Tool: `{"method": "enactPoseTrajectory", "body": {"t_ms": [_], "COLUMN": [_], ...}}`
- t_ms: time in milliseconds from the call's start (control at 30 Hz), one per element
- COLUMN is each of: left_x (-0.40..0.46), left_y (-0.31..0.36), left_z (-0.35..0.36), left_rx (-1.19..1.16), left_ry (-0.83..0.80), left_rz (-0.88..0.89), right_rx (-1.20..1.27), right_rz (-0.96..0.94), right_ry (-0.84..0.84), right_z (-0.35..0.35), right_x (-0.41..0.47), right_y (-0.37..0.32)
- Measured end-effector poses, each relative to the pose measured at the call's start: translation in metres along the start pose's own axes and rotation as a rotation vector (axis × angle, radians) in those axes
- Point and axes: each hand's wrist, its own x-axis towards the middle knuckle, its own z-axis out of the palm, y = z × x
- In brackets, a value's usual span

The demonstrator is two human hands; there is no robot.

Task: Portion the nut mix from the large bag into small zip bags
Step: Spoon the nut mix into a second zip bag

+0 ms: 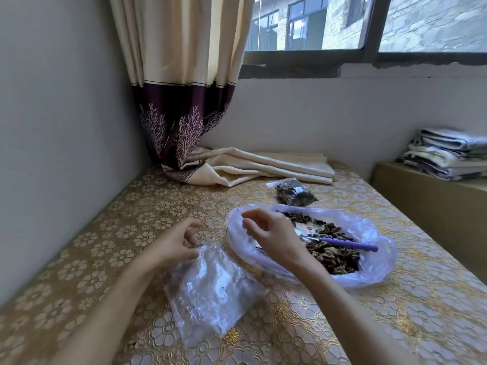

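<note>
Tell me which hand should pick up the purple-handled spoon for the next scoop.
Right. The right hand hovers over the large bag, close to the purple-handled spoon lying on the nut mix. The left hand is at the mouth of the small zip bag.

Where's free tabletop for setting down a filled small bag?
Bare cloth along the left wall, from the curtain down past the left hand. Another strip along the table's right edge, beyond the large bag. Crowded in the middle: empty zip bag, large bag with the spoon, right hand, and the filled bag behind.
</note>
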Motion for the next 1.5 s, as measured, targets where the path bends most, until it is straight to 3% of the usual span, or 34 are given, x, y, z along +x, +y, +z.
{"method": "enactPoseTrajectory", "body": {"t_ms": [200,400,533,633,900,1000,1167,1500], "left_x": [-0.004,-0.024,-0.039,-0.038,-0.032,-0.032,-0.035,-0.038], "left_y": [0.009,0.064,0.1,0.116,0.12,0.115,0.116,0.118], "left_z": [-0.011,-0.023,-0.009,0.004,0.018,0.015,0.018,0.023], "left_rx": [-0.016,-0.401,-0.523,-0.515,-0.415,-0.312,-0.184,-0.184], "left_ry": [0.097,0.407,0.392,0.334,0.401,0.418,0.44,0.295], "left_rz": [0.053,0.43,0.63,0.64,0.578,0.527,0.514,0.431], "right_rx": [0.2,0.663,1.061,1.199,1.101,0.965,0.941,0.742], "right_rz": [0.126,0.276,0.337,0.344,0.247,0.243,0.321,0.258], "right_ry": [-0.239,-0.213,-0.193,-0.214,-0.213,-0.12,-0.041,0.059], "right_z": [0.01,-0.001,-0.016,-0.024,-0.039,-0.039,-0.043,-0.04], "right_x": [0.003,0.004,0.007,0.007,0.006,0.006,0.009,0.005], "right_y": [-0.006,-0.021,-0.036,-0.04,-0.031,-0.028,-0.022,-0.026]}}
